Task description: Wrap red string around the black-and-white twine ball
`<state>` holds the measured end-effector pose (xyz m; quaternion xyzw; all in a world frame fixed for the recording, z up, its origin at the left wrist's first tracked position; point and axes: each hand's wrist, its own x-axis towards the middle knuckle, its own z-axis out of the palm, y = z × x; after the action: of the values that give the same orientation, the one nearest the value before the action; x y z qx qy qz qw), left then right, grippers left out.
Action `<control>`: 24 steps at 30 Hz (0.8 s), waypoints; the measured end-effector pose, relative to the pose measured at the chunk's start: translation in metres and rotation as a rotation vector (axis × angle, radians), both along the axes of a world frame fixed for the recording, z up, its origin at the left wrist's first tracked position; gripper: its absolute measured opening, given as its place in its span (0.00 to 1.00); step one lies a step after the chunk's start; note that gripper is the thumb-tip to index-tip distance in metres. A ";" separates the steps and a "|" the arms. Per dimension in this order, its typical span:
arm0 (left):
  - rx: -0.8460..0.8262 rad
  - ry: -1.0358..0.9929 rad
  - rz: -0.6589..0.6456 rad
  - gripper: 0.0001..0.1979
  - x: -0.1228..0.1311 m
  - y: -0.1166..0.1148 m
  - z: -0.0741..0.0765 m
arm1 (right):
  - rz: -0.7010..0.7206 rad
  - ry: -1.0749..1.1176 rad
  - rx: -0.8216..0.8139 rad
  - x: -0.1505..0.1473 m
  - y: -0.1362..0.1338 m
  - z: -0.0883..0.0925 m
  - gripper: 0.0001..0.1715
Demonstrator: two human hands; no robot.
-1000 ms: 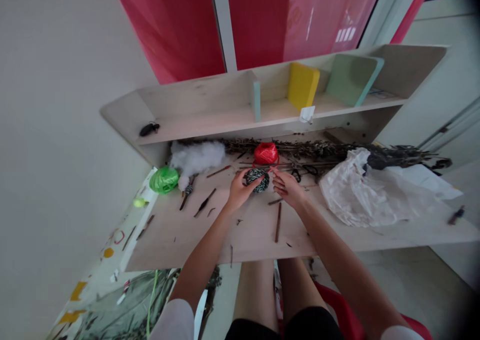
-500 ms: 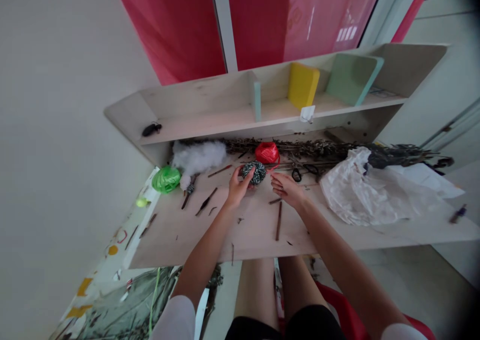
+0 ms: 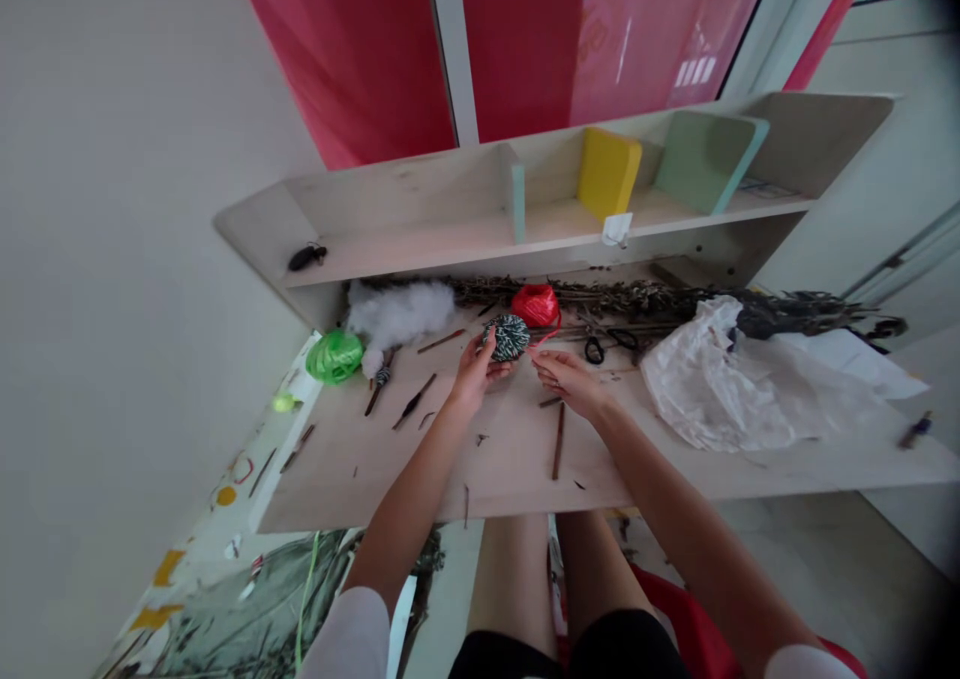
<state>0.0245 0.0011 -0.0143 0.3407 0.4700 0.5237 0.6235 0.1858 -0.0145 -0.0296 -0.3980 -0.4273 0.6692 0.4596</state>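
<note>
My left hand [image 3: 472, 373] is closed around the edge of a round bundle [image 3: 509, 338], dark green flecked with white, and holds it above the table. The thumb lies on its upper left side, the fingers below. My right hand [image 3: 568, 379] is just right of the bundle, its thumb and forefinger pinching red plastic string [image 3: 552, 335]. The string runs up to a shiny red ball of string [image 3: 535, 304] behind the hands. Where the pinched string meets the bundle is too small to make out.
Black-handled scissors [image 3: 609, 343] lie behind my right hand. A crumpled white plastic bag [image 3: 712, 384] is at right. White fluffy stuffing [image 3: 401, 311] and a green ball of string [image 3: 334, 356] are at left. Dried stalks [image 3: 645, 297] line the back, under a shelf [image 3: 405, 249].
My right hand has moved slightly left, closer to the bundle. The bundle has turned in my left hand, and my left thumb has shifted from its front to its left edge.
</note>
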 end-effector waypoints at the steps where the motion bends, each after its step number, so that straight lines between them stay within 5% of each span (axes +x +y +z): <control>1: -0.017 -0.035 0.002 0.24 -0.001 0.000 0.001 | 0.001 -0.006 0.002 0.000 0.000 0.000 0.21; 8: -0.056 -0.111 -0.021 0.21 -0.007 0.002 0.004 | 0.004 -0.009 -0.028 -0.001 -0.001 -0.002 0.22; 24: 0.052 0.168 -0.091 0.29 0.002 -0.002 0.000 | -0.034 -0.063 0.025 0.002 -0.007 0.008 0.28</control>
<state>0.0263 -0.0011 -0.0140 0.4208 0.4908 0.4763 0.5960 0.1880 -0.0216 -0.0213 -0.4202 -0.4432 0.6429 0.4623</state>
